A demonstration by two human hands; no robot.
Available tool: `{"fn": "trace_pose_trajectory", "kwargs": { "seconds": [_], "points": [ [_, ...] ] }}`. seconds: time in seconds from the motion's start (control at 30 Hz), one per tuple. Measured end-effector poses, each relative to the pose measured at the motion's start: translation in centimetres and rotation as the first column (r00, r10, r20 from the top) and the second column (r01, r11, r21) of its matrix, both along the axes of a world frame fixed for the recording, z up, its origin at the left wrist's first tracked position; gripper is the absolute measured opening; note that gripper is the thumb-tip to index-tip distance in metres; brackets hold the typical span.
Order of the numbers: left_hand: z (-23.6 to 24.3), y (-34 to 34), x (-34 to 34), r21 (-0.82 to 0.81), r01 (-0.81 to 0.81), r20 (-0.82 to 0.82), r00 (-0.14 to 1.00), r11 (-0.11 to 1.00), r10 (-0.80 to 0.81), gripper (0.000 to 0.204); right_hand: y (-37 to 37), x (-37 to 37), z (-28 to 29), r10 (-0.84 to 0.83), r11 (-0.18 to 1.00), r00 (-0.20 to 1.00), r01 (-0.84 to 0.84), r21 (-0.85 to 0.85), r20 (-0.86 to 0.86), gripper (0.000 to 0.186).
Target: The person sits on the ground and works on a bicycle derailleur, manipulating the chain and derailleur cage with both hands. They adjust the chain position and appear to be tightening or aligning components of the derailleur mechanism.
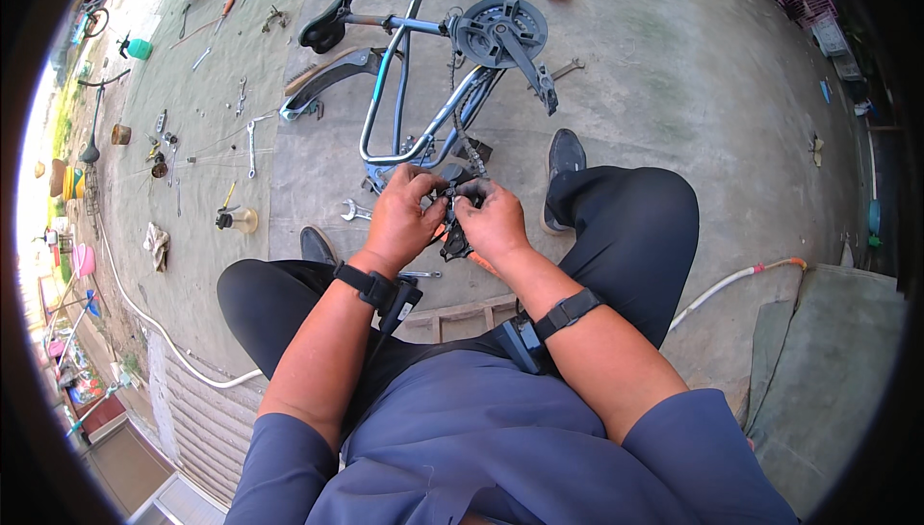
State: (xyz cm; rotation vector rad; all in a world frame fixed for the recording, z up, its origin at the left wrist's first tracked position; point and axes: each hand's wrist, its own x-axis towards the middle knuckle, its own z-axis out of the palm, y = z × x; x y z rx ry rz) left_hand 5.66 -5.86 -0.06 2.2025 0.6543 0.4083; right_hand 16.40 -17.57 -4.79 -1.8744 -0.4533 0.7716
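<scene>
A blue bicycle frame (385, 92) lies on the ground in front of me, its chainring and crank (500, 32) facing up. From the chainring a chain (466, 140) runs down toward my hands. My left hand (408, 215) is closed, fingertips pinched at the upper left of a dark rear derailleur (456, 244) by the frame's near end. My right hand (493, 221) pinches the same area from the right, by the chain's lower end. Both hands nearly touch. Their fingers hide the exact grip, and I cannot tell whether either pinches the chain or the derailleur body.
An open-end wrench (356, 210) lies just left of my hands. Further left are a combination wrench (252, 150), a small oil can (241, 221) and scattered tools. The saddle (330, 20) points left. A white hose (173, 337) curves behind my left leg.
</scene>
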Motion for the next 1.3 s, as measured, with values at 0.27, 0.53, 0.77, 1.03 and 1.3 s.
{"fn": "trace_pose_trajectory", "kwargs": {
  "seconds": [0.27, 0.53, 0.77, 1.03, 1.3],
  "points": [
    [0.6, 0.1, 0.3, 0.119, 0.063, -0.005, 0.998, 0.991, -0.063, 0.020, 0.0, 0.3, 1.2, 0.042, 0.999, 0.997, -0.040, -0.034, 0.072, 0.018],
    [0.5, 0.3, 0.2, 0.187, 0.074, -0.049, 0.997, 0.979, -0.066, 0.015, 0.2, 0.3, 1.7, 0.042, 0.999, 0.997, -0.041, -0.027, 0.068, 0.019],
    [0.2, -0.1, 0.2, 0.117, 0.009, -0.031, 1.000, 0.993, -0.006, 0.018, 0.2, 0.2, 1.6, 0.051, 0.998, 0.992, -0.047, -0.041, 0.115, 0.022],
    [-0.7, 0.3, -0.3, 0.077, -0.039, -0.037, 0.998, 0.996, 0.042, 0.020, 0.0, 0.2, 2.3, 0.100, 0.993, 0.966, -0.080, -0.090, 0.239, 0.027],
    [-0.2, 1.0, 0.0, 0.061, -0.031, -0.035, 0.999, 0.998, 0.033, 0.017, 0.0, 0.3, 2.7, 0.170, 0.982, 0.926, -0.132, -0.135, 0.336, 0.030]
  ]
}}
